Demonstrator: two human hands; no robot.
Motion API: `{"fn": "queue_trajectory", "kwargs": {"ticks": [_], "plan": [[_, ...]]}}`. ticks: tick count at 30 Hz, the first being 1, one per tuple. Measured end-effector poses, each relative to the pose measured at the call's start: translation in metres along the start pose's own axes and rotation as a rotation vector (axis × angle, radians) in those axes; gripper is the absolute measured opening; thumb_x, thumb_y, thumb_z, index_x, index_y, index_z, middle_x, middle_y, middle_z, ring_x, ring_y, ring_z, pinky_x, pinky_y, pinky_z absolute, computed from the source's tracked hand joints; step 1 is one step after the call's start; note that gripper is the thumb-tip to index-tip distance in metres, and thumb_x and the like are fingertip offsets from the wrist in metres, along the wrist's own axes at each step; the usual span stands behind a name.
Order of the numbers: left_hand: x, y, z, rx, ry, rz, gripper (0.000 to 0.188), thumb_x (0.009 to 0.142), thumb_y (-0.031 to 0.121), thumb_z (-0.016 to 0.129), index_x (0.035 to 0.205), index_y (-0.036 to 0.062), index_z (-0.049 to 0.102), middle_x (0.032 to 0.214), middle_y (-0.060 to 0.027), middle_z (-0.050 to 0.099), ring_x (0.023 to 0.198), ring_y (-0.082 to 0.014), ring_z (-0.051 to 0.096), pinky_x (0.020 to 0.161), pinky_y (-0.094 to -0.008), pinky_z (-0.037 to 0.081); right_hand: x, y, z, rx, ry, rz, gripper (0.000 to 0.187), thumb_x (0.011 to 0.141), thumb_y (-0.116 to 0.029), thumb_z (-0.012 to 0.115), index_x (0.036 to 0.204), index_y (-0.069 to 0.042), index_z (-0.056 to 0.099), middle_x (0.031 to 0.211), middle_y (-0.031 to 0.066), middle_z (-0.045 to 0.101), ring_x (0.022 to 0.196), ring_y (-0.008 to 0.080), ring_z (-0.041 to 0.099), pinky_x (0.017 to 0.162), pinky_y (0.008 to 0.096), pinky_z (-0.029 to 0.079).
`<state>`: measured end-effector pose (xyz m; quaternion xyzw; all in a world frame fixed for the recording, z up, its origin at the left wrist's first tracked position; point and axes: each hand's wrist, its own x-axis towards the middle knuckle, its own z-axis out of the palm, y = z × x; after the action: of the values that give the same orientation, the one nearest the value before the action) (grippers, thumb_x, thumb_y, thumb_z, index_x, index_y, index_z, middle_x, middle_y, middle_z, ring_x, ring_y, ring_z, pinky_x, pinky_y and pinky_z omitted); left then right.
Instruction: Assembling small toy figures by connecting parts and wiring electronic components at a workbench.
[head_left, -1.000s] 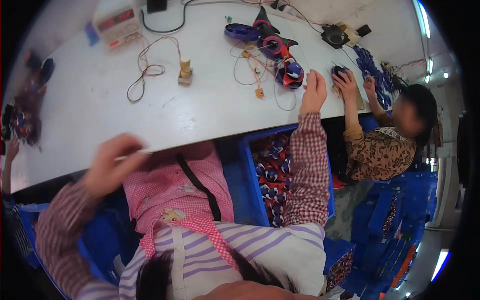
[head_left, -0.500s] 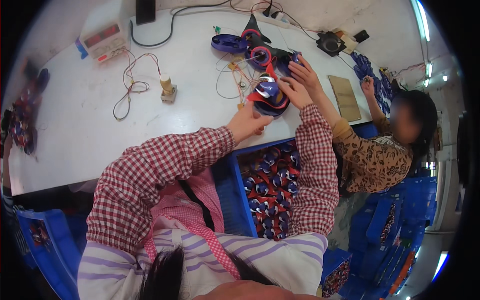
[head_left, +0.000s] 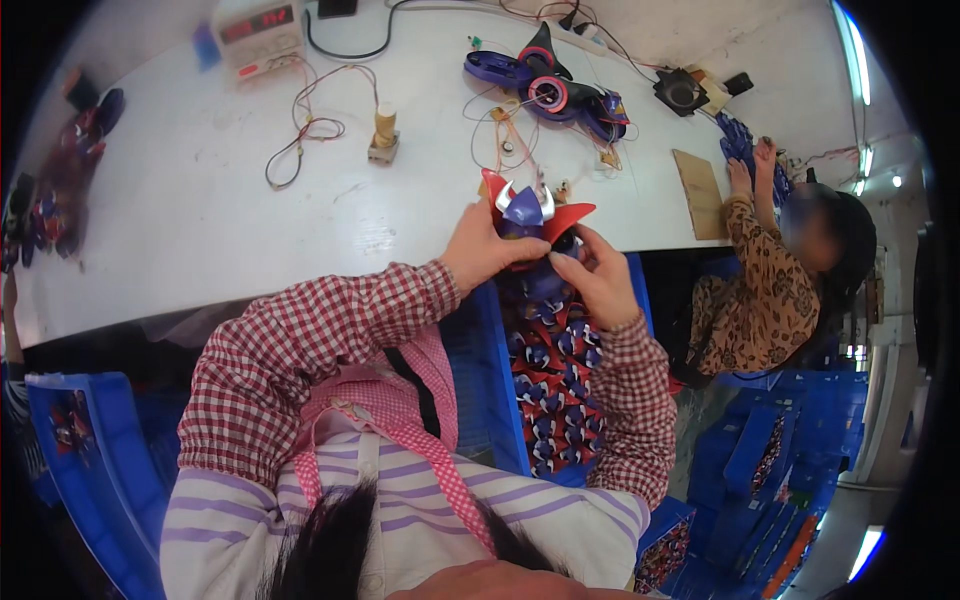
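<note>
A purple and red plastic toy part (head_left: 523, 208) with silver horn shapes and red wing-like points is held up at the table's front edge. My left hand (head_left: 482, 248) grips its left side, with the thumb laid across the front. On the other side my right hand (head_left: 603, 284) pinches its lower right, thumb and fingers closed on it. Thin wires run from behind it toward a larger purple and black toy assembly (head_left: 550, 95) with a pink ring, lying farther back on the table. The rear of the held part is hidden.
Below my hands stands a blue crate (head_left: 510, 400) full of similar toy parts. On the white table (head_left: 230, 220) are a power supply (head_left: 260, 45), a small yellow-topped block (head_left: 384, 140), a black speaker-like part (head_left: 680, 92) and a brown board (head_left: 700, 195). A co-worker (head_left: 770, 300) sits at right.
The toy part has been drawn toward me and turned, its horned front now showing. My right hand has come down from the assembly onto it. The co-worker's arms have moved.
</note>
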<state>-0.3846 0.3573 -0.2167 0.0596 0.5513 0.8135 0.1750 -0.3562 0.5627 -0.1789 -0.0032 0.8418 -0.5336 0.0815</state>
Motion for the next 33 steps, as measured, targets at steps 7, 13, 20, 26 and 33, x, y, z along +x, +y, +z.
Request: {"fn": "queue_trajectory", "kwargs": {"ticks": [7, 13, 20, 26, 33], "plan": [[-0.091, 0.044, -0.052, -0.105, -0.132, 0.07, 0.076, 0.072, 0.007, 0.078, 0.138, 0.0029, 0.04, 0.109, -0.0046, 0.058, 0.102, -0.0148, 0.056, 0.09, -0.029, 0.046, -0.035, -0.011, -0.07, 0.196, -0.176, 0.206, 0.043, 0.084, -0.002, 0.059, 0.126, 0.008, 0.056, 0.11, 0.0109, 0.067, 0.092, 0.015, 0.065, 0.085, 0.027, 0.052], [-0.089, 0.085, -0.129, -0.229, 0.134, 0.438, 0.059, 0.075, 0.018, 0.07, 0.127, -0.001, 0.049, 0.114, -0.008, 0.06, 0.104, -0.0181, 0.058, 0.094, -0.0311, 0.045, -0.025, 0.0, -0.095, 0.7, -0.159, -0.063, 0.036, 0.089, -0.006, 0.056, 0.122, 0.009, 0.055, 0.112, 0.0161, 0.066, 0.097, 0.0245, 0.067, 0.086, 0.0368, 0.056], [-0.154, 0.088, -0.167, 0.197, 0.266, 0.362, 0.065, 0.063, 0.01, 0.069, 0.124, -0.0003, 0.049, 0.11, -0.0062, 0.06, 0.101, -0.0148, 0.058, 0.092, -0.0293, 0.046, -0.005, -0.004, -0.085, 0.582, 0.209, -0.059, 0.022, 0.091, -0.001, 0.057, 0.112, 0.004, 0.059, 0.103, 0.0075, 0.065, 0.087, 0.0132, 0.063, 0.071, 0.0296, 0.053], [-0.179, 0.086, -0.169, -0.126, 0.303, 0.406, 0.077, 0.072, 0.024, 0.074, 0.136, -0.0009, 0.04, 0.118, -0.0123, 0.056, 0.106, -0.0199, 0.057, 0.094, -0.0326, 0.047, 0.02, -0.019, -0.049, 0.716, 0.14, -0.096, 0.028, 0.095, -0.009, 0.054, 0.122, 0.0, 0.053, 0.109, 0.0086, 0.064, 0.089, 0.0165, 0.063, 0.076, 0.0314, 0.054], [-0.251, 0.104, -0.202, 0.668, 0.725, 0.704, 0.042, 0.088, 0.018, 0.063, 0.122, -0.0035, 0.052, 0.115, -0.0132, 0.059, 0.098, -0.0178, 0.057, 0.088, -0.0285, 0.045, 0.02, -0.056, 0.081, 0.745, -0.334, -0.064, 0.04, 0.09, -0.001, 0.055, 0.13, 0.006, 0.052, 0.118, 0.0104, 0.063, 0.105, 0.016, 0.061, 0.092, 0.0306, 0.049]]}}
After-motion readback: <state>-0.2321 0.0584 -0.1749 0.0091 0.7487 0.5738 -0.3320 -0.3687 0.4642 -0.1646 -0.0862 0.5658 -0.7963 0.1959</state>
